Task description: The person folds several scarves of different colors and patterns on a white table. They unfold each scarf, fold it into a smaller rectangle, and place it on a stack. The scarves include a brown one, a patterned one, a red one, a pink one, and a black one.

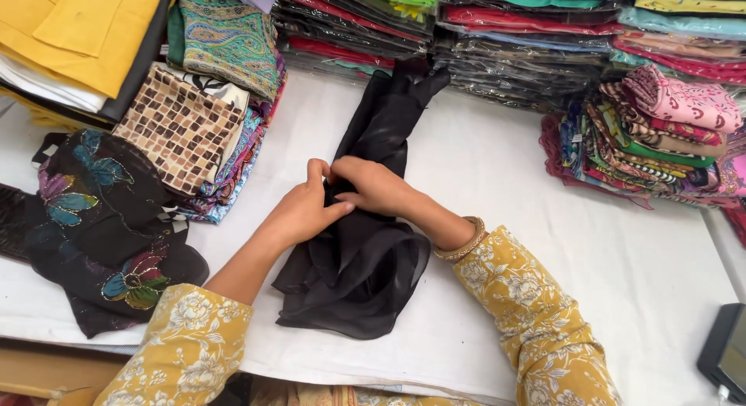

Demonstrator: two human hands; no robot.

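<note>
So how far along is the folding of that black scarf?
Roughly midway, by the look of it. The far end of the sheer black scarf already lies as a narrow lengthwise strip on the white table. The left hand and right hand are pinching it together at the middle. The near end still lies loose and bunched, not yet flattened or folded.

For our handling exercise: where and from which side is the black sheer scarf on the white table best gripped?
Grip the black scarf at its narrow gathered middle, where the left hand and right hand already pinch it, coming from above; the near end billows loosely and would probably slip.
</note>
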